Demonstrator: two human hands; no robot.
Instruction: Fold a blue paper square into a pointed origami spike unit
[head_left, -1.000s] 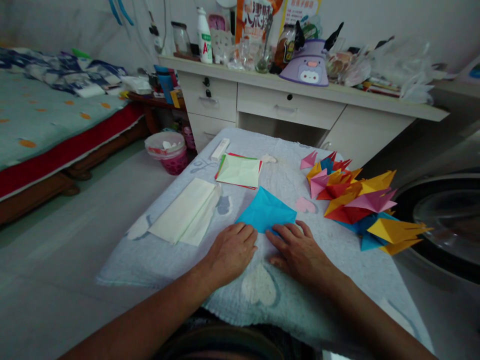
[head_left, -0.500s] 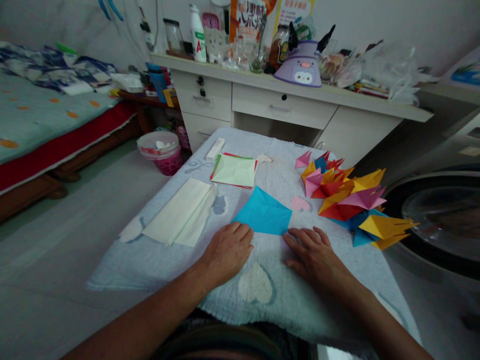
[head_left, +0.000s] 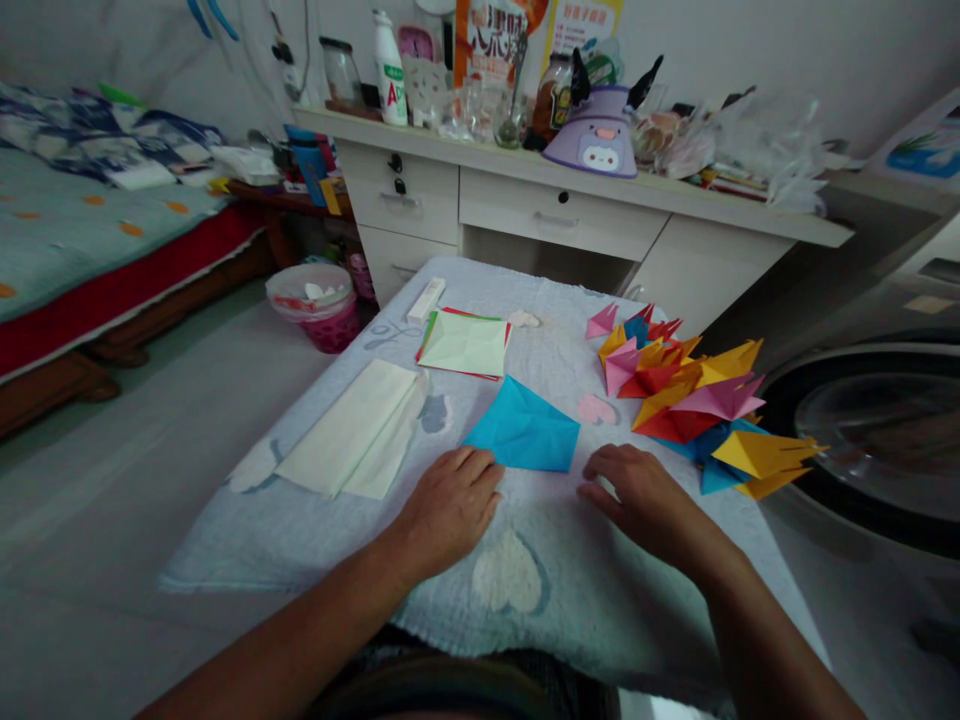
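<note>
A blue sheet of origami paper (head_left: 526, 428) with crease lines lies on the cloth-covered table. My left hand (head_left: 451, 508) is closed at its lower left corner, fingers together and their tips over the paper's edge. My right hand (head_left: 637, 500) is just off the lower right corner, apart from the paper, its fingers curved, its thumb separate and nothing held. Beyond the blue sheet sits a stack of square papers (head_left: 465, 345), pale green on top with red and green edges showing. To the left lies a folded whitish paper (head_left: 352, 425).
Several folded paper figures (head_left: 682, 390) in yellow, red, pink and blue crowd the table's right side. A small white box (head_left: 427, 299) lies at the back left. A desk (head_left: 555, 210) stands behind, a bin (head_left: 319, 310) on the left, a round-doored appliance (head_left: 862, 430) on the right.
My right hand has lifted off the blue paper's right corner and shifted slightly right, its fingers now more curled. My left hand stays at the left corner. The view has shifted a little.
</note>
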